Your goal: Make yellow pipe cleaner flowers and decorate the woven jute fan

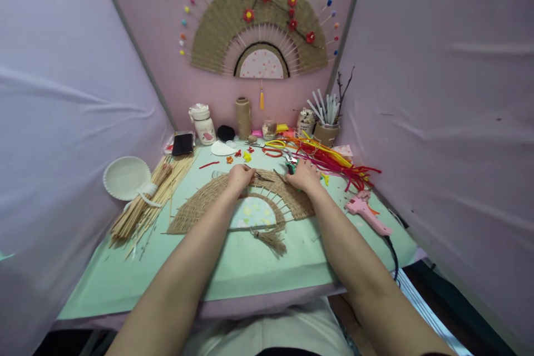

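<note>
A woven tan fan with a pale floral half-circle and a tassel lies flat on the green tabletop. My left hand is closed in a pinch on a thin dark twig, above the upper middle of the fan. Over the fan's upper right part, my right hand rests on or beside green-handled pliers; its fingers are bent, and its hold on them is partly hidden. Small red, orange and yellow flower pieces lie just behind the fan.
A pink glue gun with a cord lies at the right. Red and yellow pipe cleaners spread behind it. Bundled sticks and a white plate are at the left. A bottle and twine spool stand at the back.
</note>
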`<state>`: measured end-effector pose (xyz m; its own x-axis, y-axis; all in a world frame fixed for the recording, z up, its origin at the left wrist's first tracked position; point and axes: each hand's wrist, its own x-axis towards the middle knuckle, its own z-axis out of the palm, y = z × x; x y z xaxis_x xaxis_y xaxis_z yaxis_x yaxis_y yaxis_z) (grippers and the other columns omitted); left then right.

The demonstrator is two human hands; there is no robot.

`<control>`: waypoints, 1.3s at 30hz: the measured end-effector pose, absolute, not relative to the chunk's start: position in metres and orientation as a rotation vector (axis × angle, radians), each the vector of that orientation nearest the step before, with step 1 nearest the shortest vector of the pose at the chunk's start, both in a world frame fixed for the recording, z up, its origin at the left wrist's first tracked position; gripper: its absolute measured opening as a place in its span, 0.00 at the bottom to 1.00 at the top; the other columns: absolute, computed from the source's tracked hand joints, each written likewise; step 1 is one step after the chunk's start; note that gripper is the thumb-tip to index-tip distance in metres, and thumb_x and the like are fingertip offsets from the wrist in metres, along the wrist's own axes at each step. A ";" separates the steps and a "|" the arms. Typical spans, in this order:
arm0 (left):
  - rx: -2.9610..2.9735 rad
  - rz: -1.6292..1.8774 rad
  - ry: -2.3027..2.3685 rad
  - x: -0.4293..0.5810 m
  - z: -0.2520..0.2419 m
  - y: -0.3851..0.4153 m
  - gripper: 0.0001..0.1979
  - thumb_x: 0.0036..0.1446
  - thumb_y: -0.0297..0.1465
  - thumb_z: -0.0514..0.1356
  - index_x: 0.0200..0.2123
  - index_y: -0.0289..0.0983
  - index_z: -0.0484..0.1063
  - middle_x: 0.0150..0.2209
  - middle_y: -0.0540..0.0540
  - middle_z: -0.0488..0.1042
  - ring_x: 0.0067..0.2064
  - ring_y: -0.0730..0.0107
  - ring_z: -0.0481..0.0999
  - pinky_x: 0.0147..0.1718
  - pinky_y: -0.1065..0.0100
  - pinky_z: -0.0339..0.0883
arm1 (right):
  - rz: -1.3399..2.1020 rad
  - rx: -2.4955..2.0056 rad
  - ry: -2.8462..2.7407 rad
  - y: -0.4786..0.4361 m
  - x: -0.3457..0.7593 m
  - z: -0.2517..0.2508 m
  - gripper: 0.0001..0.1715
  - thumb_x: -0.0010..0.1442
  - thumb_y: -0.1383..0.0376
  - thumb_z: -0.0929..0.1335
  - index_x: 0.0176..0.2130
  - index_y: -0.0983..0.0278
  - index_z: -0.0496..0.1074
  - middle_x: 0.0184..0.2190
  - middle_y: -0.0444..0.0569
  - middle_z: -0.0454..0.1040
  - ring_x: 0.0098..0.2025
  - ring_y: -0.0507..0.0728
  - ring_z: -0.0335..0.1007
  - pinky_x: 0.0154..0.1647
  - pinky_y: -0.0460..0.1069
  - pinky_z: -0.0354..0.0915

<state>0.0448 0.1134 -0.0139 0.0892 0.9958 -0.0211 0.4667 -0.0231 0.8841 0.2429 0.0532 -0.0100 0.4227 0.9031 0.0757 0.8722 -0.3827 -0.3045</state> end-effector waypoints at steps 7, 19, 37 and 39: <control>2.010 0.741 1.730 0.032 0.000 0.115 0.13 0.49 0.37 0.59 0.17 0.38 0.70 0.20 0.45 0.73 0.30 0.62 0.73 0.34 0.66 0.63 | 0.192 -2.374 -1.521 0.050 0.245 -0.004 0.40 0.49 0.51 0.66 0.55 0.68 0.57 0.54 0.63 0.59 0.55 0.70 0.57 0.52 0.62 0.55; 2.482 0.705 1.053 0.040 -0.019 0.119 0.14 0.52 0.25 0.53 0.38 0.37 0.76 0.41 0.42 0.74 0.44 0.62 0.71 0.48 0.63 0.62 | 0.181 -2.331 -1.548 0.048 0.241 -0.006 0.38 0.50 0.50 0.65 0.55 0.65 0.56 0.54 0.62 0.59 0.55 0.70 0.56 0.53 0.61 0.53; 2.605 0.594 1.260 0.033 -0.016 0.104 0.11 0.54 0.28 0.55 0.38 0.37 0.75 0.38 0.39 0.74 0.45 0.56 0.71 0.47 0.60 0.61 | 0.117 -2.305 -1.560 0.048 0.241 -0.008 0.39 0.50 0.48 0.64 0.54 0.66 0.56 0.53 0.61 0.61 0.53 0.69 0.58 0.51 0.60 0.55; 2.582 0.642 1.252 0.028 -0.021 0.108 0.15 0.53 0.26 0.55 0.43 0.37 0.73 0.42 0.40 0.74 0.47 0.56 0.70 0.49 0.60 0.61 | 0.125 -2.307 -1.560 0.047 0.241 -0.007 0.39 0.50 0.48 0.64 0.54 0.67 0.56 0.53 0.61 0.61 0.53 0.69 0.58 0.51 0.61 0.55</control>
